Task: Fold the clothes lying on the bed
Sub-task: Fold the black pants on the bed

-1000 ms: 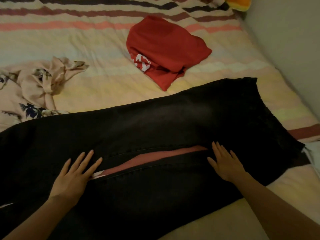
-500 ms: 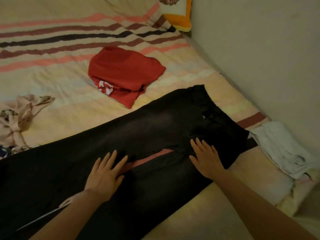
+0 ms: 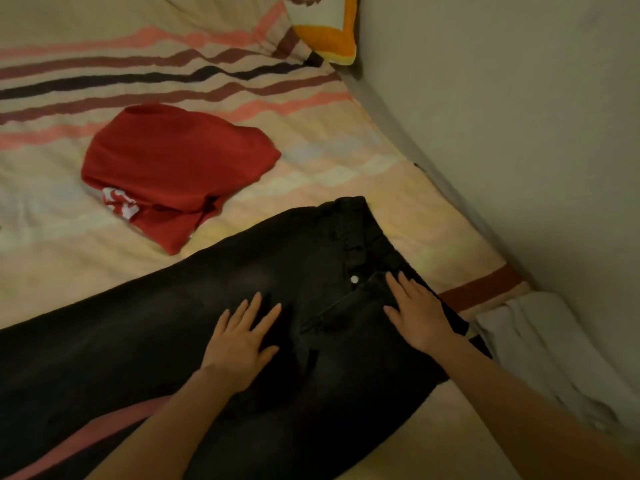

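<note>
Single head view, close, angled down over bed

A bed with a stripy cover, a pillow and a wall

The bed has a pale cover with long stripes in pink, dark red and black running across the far part. One more dark red stripe shows near the right edge. A pillow sits in the far corner, white with an orange border, touching the wall. The wall is plain and light, and it runs along the right side of the bed. A light grey cloth lies bunched up at the bed's right edge, beside the wall.
</note>
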The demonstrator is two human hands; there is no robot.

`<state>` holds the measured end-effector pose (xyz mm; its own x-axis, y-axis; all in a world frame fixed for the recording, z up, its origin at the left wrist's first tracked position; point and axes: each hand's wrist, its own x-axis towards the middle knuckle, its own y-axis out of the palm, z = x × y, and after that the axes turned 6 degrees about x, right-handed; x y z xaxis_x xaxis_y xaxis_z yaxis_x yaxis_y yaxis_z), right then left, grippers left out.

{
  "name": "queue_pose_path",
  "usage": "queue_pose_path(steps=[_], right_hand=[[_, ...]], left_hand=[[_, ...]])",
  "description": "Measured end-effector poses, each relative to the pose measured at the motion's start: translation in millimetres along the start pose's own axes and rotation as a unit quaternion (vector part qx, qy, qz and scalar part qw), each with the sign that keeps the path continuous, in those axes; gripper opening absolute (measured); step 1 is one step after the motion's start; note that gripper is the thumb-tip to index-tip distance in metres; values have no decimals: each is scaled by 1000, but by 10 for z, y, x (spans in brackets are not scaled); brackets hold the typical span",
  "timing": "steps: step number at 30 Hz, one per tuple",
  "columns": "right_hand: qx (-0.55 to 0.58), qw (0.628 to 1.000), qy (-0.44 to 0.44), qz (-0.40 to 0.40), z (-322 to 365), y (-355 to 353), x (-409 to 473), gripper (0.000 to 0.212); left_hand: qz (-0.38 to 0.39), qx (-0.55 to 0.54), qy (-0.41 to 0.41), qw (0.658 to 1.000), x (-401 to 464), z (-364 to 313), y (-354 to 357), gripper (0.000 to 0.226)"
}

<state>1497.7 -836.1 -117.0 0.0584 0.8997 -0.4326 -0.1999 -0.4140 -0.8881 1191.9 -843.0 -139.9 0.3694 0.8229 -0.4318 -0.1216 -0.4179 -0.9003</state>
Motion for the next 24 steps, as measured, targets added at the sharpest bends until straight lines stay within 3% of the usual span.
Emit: queue_pose_path(steps=[8, 17, 21, 24], right_hand=[[55, 993, -98, -26, -1, -375, 1116, 64], [85, 981, -166, -53, 320, -653, 2048, 70], [78, 979, -124, -143, 369, -627, 2197, 61], [144, 970, -61, -184, 374, -536, 2169, 57]], left_hand=[[-67, 15, -83, 994, 923, 112, -359, 77], [-110, -112, -146, 977, 1620, 445, -539, 72], [-126, -192, -162, 960, 1722, 543, -535, 54], [-127, -208, -157, 957, 1768, 583, -501, 44]])
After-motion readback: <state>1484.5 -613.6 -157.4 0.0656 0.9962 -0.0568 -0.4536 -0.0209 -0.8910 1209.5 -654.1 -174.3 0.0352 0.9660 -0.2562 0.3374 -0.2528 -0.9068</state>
